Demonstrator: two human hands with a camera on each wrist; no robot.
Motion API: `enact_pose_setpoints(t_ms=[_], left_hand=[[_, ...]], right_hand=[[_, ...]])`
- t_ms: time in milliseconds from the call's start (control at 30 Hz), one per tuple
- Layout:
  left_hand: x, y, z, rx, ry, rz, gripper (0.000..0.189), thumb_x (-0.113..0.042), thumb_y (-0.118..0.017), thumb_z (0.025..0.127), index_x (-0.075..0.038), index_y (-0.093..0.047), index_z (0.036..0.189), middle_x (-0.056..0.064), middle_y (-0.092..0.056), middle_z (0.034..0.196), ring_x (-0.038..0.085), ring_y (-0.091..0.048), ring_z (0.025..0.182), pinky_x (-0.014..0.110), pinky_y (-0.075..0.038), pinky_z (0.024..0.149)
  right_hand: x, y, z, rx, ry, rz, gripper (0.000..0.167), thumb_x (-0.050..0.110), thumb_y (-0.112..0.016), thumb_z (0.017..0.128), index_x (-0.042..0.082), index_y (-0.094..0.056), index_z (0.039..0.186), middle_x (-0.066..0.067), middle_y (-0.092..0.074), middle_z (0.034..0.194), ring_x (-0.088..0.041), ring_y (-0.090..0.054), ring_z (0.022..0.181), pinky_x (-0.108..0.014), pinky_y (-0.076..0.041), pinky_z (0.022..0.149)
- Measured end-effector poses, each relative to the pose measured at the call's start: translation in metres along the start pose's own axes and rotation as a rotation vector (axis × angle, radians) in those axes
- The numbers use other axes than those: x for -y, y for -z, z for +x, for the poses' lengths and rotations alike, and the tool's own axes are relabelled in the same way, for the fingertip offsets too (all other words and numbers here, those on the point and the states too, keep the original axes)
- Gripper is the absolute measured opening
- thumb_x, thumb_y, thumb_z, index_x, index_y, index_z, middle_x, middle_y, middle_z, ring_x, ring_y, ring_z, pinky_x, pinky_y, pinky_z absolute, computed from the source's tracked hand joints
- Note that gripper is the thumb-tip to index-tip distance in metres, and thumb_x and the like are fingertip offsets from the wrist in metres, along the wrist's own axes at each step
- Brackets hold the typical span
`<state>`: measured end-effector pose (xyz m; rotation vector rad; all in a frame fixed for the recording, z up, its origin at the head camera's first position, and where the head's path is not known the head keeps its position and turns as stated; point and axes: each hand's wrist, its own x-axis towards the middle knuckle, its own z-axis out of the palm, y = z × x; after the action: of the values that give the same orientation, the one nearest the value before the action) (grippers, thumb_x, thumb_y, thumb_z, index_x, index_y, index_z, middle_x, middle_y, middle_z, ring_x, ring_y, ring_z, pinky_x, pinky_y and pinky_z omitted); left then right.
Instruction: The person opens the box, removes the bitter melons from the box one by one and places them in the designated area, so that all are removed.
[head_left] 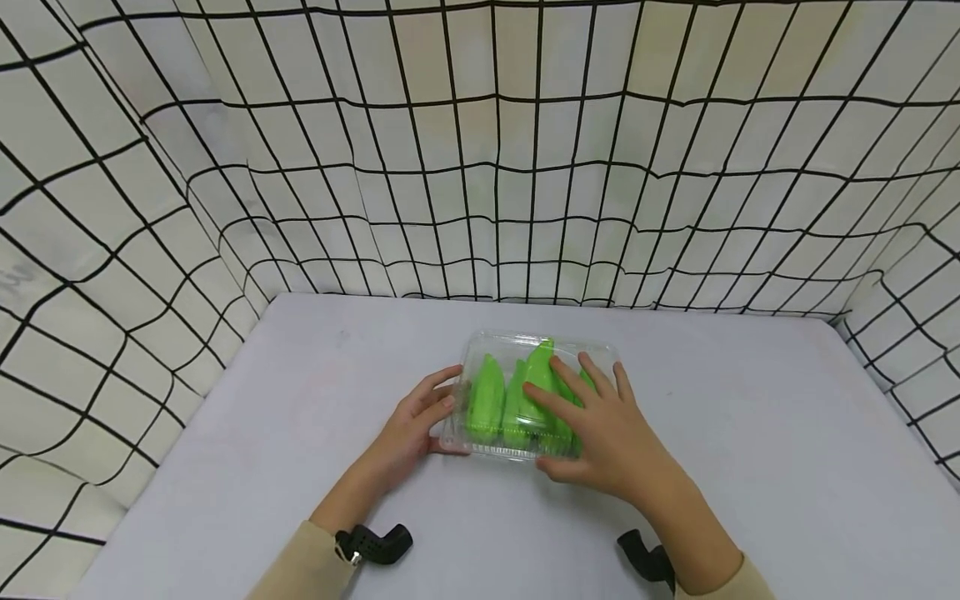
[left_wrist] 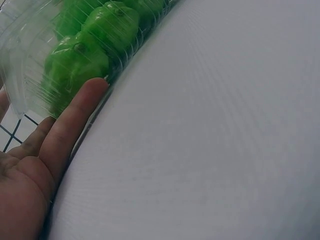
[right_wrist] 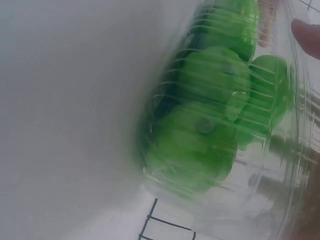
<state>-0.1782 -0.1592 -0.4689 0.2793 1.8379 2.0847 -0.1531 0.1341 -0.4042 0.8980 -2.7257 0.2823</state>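
Note:
A clear plastic clamshell box (head_left: 538, 350) stands in the middle of the white table, its lid down. Inside lie several bright green, tapered, pepper-like vegetables (head_left: 486, 402), with lobed, dimpled ends facing the near side in the left wrist view. My left hand (head_left: 408, 429) rests against the left side of the box; its thumb lies straight along the near bottom edge. Over the right part of the lid, my right hand (head_left: 603, 425) spreads its fingers, with the thumb at the near edge. The right wrist view shows the ribbed wall close up, blurred.
The white table (head_left: 750, 400) spreads out around the box. Black netting (head_left: 532, 171) over pale walls rises at the back and both sides. A black wrist device (head_left: 378, 546) sits on the left wrist and another (head_left: 647, 557) on the right.

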Motion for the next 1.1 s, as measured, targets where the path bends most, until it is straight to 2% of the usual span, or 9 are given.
enact_pose_setpoints(t_ms=[167,367,600,767,933,1100], left_hand=[[-0.002,0.003,0.0,-0.003,-0.004,0.003,0.048,-0.027,-0.05,0.105,-0.031,-0.037,0.152,0.012,-0.031,0.157,0.039,-0.042,0.137,0.054,-0.06,0.082],[-0.002,0.004,0.0,0.016,-0.004,0.018,0.051,-0.027,-0.048,0.106,-0.028,-0.033,0.154,0.017,-0.028,0.159,0.039,-0.045,0.134,0.053,-0.061,0.082],[0.0,0.004,0.0,0.014,-0.007,0.009,0.05,-0.026,-0.049,0.106,-0.027,-0.035,0.154,0.015,-0.028,0.159,0.04,-0.04,0.138,0.052,-0.061,0.082],[-0.001,0.002,0.0,-0.002,0.003,0.012,0.049,-0.028,-0.051,0.105,-0.029,-0.037,0.152,0.012,-0.028,0.159,0.039,-0.037,0.14,0.051,-0.061,0.081],[-0.001,0.001,0.0,-0.019,0.017,0.017,0.047,-0.028,-0.051,0.105,-0.033,-0.04,0.15,0.008,-0.031,0.158,0.037,-0.04,0.139,0.051,-0.061,0.082],[0.0,0.0,-0.001,-0.03,0.024,0.043,0.045,-0.029,-0.049,0.106,-0.037,-0.041,0.149,0.006,-0.033,0.158,0.035,-0.043,0.138,0.048,-0.061,0.083]], right_hand=[[0.0,0.004,0.002,0.031,0.019,-0.005,0.079,0.053,-0.073,0.076,0.035,-0.047,0.148,-0.01,-0.036,0.16,-0.046,-0.03,0.145,-0.078,-0.019,0.111],[-0.001,0.007,0.001,0.07,0.045,0.013,0.077,0.041,-0.074,0.074,0.03,-0.05,0.147,-0.014,-0.037,0.159,-0.048,-0.032,0.144,-0.08,-0.019,0.108],[0.005,0.008,0.0,0.086,0.083,0.008,0.081,0.019,-0.076,0.072,0.021,-0.048,0.149,-0.022,-0.033,0.158,-0.052,-0.027,0.143,-0.081,-0.022,0.106],[0.011,0.009,0.0,0.094,0.074,-0.001,0.086,0.004,-0.075,0.072,0.022,-0.045,0.151,-0.022,-0.031,0.159,-0.052,-0.025,0.144,-0.078,-0.027,0.106],[0.016,0.008,0.001,0.086,0.043,-0.038,0.089,0.004,-0.08,0.071,0.025,-0.045,0.151,-0.02,-0.033,0.158,-0.049,-0.028,0.145,-0.076,-0.029,0.107],[0.017,0.006,0.004,0.015,0.043,-0.072,0.083,0.012,-0.085,0.07,0.027,-0.051,0.145,-0.019,-0.044,0.153,-0.049,-0.04,0.138,-0.075,-0.038,0.102]])
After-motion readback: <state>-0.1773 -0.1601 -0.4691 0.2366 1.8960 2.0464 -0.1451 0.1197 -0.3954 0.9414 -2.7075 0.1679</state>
